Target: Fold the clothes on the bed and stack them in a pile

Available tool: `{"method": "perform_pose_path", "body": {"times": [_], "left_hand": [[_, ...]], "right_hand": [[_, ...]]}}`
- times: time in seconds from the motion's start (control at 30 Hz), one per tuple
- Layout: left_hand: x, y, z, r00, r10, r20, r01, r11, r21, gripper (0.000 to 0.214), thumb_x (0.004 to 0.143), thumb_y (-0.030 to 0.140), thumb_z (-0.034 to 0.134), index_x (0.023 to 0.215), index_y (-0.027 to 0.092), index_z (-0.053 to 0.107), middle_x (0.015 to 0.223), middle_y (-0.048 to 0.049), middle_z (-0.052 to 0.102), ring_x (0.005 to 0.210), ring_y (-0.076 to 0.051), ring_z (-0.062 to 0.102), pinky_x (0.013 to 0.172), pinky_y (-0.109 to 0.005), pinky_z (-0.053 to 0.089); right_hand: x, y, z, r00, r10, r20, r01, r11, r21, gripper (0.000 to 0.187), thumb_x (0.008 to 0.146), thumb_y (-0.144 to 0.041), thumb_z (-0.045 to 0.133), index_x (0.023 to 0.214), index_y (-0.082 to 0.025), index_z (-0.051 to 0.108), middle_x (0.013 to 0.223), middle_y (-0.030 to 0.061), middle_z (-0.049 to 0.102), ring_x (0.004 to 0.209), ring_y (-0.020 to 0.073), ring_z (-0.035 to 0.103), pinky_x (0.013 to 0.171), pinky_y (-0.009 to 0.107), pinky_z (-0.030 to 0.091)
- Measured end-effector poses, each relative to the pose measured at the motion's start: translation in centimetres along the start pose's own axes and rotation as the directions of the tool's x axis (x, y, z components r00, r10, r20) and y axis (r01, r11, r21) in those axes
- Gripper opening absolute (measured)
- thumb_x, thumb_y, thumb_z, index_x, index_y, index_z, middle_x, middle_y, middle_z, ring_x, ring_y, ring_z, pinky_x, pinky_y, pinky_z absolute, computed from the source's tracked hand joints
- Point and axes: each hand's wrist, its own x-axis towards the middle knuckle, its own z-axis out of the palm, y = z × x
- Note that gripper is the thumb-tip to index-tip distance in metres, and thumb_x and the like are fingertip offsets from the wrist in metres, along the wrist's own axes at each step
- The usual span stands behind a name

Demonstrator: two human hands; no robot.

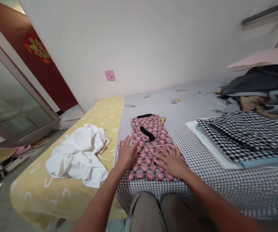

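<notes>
A folded pink floral cloth [151, 138] with black trim and a black strap lies on the black-and-white checked bedsheet [197, 151] in front of me. My left hand [126, 153] rests flat on the cloth's left edge, fingers stretched out. Spread open, my right hand [169, 160] lies on the near right part of the cloth. Neither hand holds anything. My knees show at the bottom edge.
A crumpled white garment [79, 156] lies on the yellow mattress cover [44, 190] to the left. Folded checked and light-blue fabrics [245, 138] are stacked at right, with darker clothes [259, 87] heaped behind. A glass door and floor clutter are at far left.
</notes>
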Motion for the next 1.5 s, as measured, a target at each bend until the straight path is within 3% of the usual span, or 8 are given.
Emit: {"method": "perform_pose_path", "body": {"times": [0.13, 0.33, 0.47, 0.63, 0.8, 1.0, 1.2, 1.5], "left_hand": [[-1.3, 1.1, 3.1, 0.918, 0.085, 0.388, -0.186, 0.955, 0.231, 0.047, 0.101, 0.045, 0.044, 0.148, 0.044, 0.045, 0.166, -0.0014, 0.033, 0.155, -0.034, 0.019, 0.121, -0.070, 0.011], [-0.5, 0.4, 5.0, 0.887, 0.031, 0.461, -0.118, 0.980, 0.161, 0.054, 0.098, 0.051, 0.048, 0.150, 0.041, 0.043, 0.168, -0.0031, 0.027, 0.156, -0.038, 0.013, 0.121, -0.071, 0.002], [0.2, 0.9, 2.6, 0.910, 0.025, 0.414, -0.076, 0.991, 0.107, 0.055, 0.099, 0.052, 0.043, 0.152, 0.037, 0.041, 0.165, -0.0076, 0.034, 0.153, -0.034, 0.027, 0.122, -0.064, 0.020], [-5.4, -1.1, -1.2, 0.976, 0.083, 0.200, -0.100, 0.992, 0.073, 0.065, 0.101, 0.055, 0.034, 0.160, 0.031, 0.022, 0.170, -0.0109, 0.020, 0.156, -0.028, 0.020, 0.123, -0.054, 0.024], [-10.8, -2.7, -0.3, 0.910, 0.154, 0.386, -0.233, 0.958, 0.166, 0.087, 0.084, 0.059, 0.069, 0.157, 0.041, 0.026, 0.167, -0.0079, 0.029, 0.155, -0.033, 0.022, 0.122, -0.066, 0.012], [-7.4, -0.7, 1.4, 0.956, -0.090, 0.280, 0.028, 0.976, 0.218, 0.044, 0.093, 0.031, 0.063, 0.135, 0.044, 0.059, 0.160, -0.0010, 0.042, 0.152, -0.030, 0.032, 0.118, -0.069, 0.017], [-6.8, 0.9, -1.8, 0.974, -0.013, 0.227, -0.030, 0.982, 0.185, 0.031, 0.097, 0.027, 0.056, 0.119, 0.043, 0.070, 0.146, -0.0002, 0.058, 0.147, -0.026, 0.041, 0.119, -0.067, 0.018], [-18.2, 3.5, -7.4, 0.942, 0.251, 0.222, -0.262, 0.965, 0.024, 0.024, 0.090, 0.052, 0.062, 0.111, 0.049, 0.073, 0.149, -0.0003, 0.055, 0.150, -0.032, 0.035, 0.121, -0.069, 0.013]], "right_hand": [[-0.4, -0.1, -0.1, 0.999, -0.003, -0.032, 0.002, 1.000, -0.026, 0.053, 0.101, -0.059, 0.038, 0.153, -0.052, 0.028, 0.165, -0.0021, 0.034, 0.151, 0.0387, 0.028, 0.113, 0.074, 0.017], [0.7, 0.2, -0.6, 0.996, 0.002, 0.085, -0.003, 1.000, 0.012, 0.053, 0.101, -0.060, 0.039, 0.152, -0.053, 0.030, 0.164, -0.0042, 0.035, 0.153, 0.0372, 0.024, 0.115, 0.074, 0.015], [0.3, 1.0, -2.7, 0.985, 0.006, 0.171, -0.033, 0.988, 0.151, 0.054, 0.101, -0.057, 0.038, 0.154, -0.047, 0.034, 0.164, -0.0006, 0.036, 0.153, 0.0330, 0.025, 0.119, 0.070, 0.015], [-6.8, 3.4, -3.6, 0.996, -0.050, -0.072, 0.062, 0.982, 0.178, 0.074, 0.096, -0.061, 0.048, 0.161, -0.039, 0.019, 0.168, 0.0057, 0.028, 0.154, 0.0302, 0.023, 0.121, 0.063, 0.016], [-11.2, 4.3, -0.6, 0.995, -0.088, -0.046, 0.090, 0.995, 0.034, 0.075, 0.093, -0.055, 0.057, 0.158, -0.043, 0.024, 0.162, 0.0051, 0.040, 0.150, 0.0327, 0.031, 0.116, 0.065, 0.020], [-8.0, 4.5, -0.1, 0.991, 0.094, -0.098, -0.080, 0.987, 0.136, 0.047, 0.090, -0.029, 0.055, 0.134, -0.046, 0.063, 0.141, 0.0027, 0.064, 0.129, 0.0301, 0.054, 0.100, 0.054, 0.040], [-7.3, 4.9, -2.5, 0.964, 0.180, -0.196, -0.107, 0.937, 0.332, 0.052, 0.078, -0.013, 0.045, 0.113, -0.035, 0.077, 0.129, 0.0041, 0.070, 0.120, 0.0281, 0.060, 0.099, 0.051, 0.046], [-17.0, 0.0, -8.8, 0.942, 0.145, -0.301, 0.016, 0.880, 0.475, 0.021, 0.087, -0.041, 0.060, 0.086, -0.037, 0.081, 0.140, 0.0051, 0.064, 0.139, 0.0353, 0.048, 0.114, 0.065, 0.034]]}}
